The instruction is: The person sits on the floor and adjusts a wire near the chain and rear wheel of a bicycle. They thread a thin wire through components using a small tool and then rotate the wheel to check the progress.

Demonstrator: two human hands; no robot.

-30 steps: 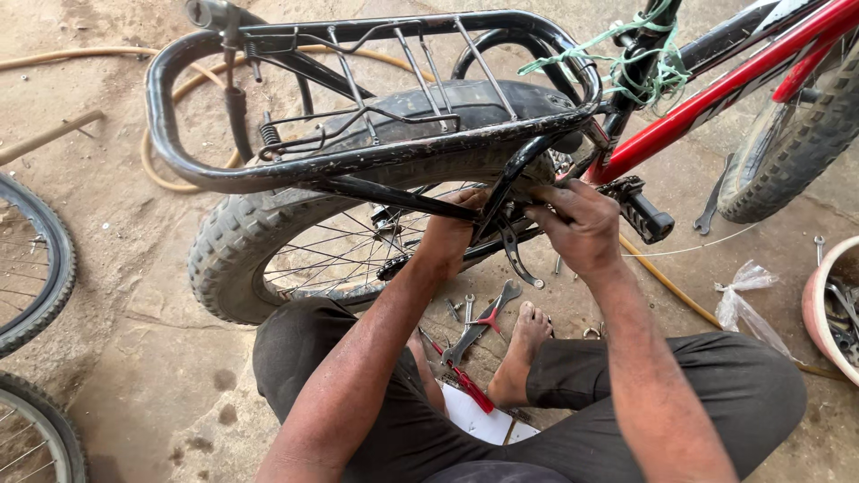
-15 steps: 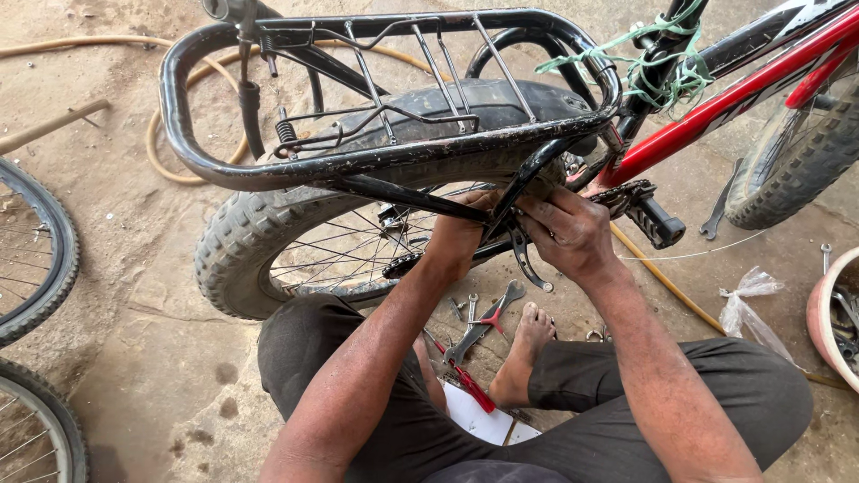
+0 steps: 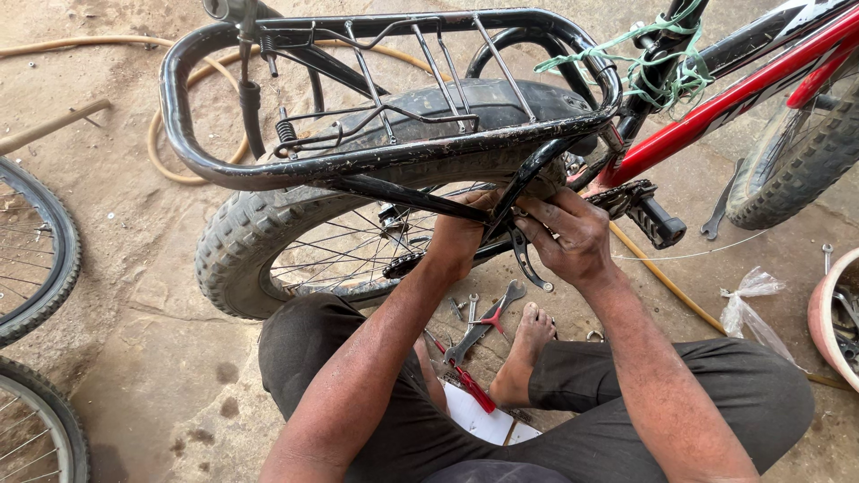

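The person squats on the ground just behind the rear wheel [image 3: 268, 241] of a red and black bicycle, close enough that both arms reach the hub side without stretching. The left hand [image 3: 458, 237] is curled shut around the black stay [image 3: 528, 179] that drops from the rear carrier rack [image 3: 358, 161], seemingly to steady it, though what its fingertips pinch is hidden behind the strut. The right hand [image 3: 573, 237] sits just right of that stay, fingers bent and pressed together against the same junction; I cannot tell whether they grip a small fastener or only the metal. A curved black bracket [image 3: 528, 264] hangs below the two hands, loose at its lower end. The rack lies above the wheel, tilted toward the camera, likely because it hangs on the stays being worked. One pedal [image 3: 658, 222] sticks out right of the wheel. Below the wheel, between the person's knees, tools lie within easy reach: two flat spanners [image 3: 488, 317] and one red-handled plier [image 3: 470, 385], beside one bare foot [image 3: 528, 344] and a white sheet [image 3: 479, 416]. Left of the wheel lie two loose bicycle wheels [image 3: 40, 259], both cut by the frame edge. Far right of the wheel stand one pink tub [image 3: 828, 322] holding tools and one clear plastic bag [image 3: 752, 300]. A tan hose [image 3: 170, 152] loops behind the wheel.
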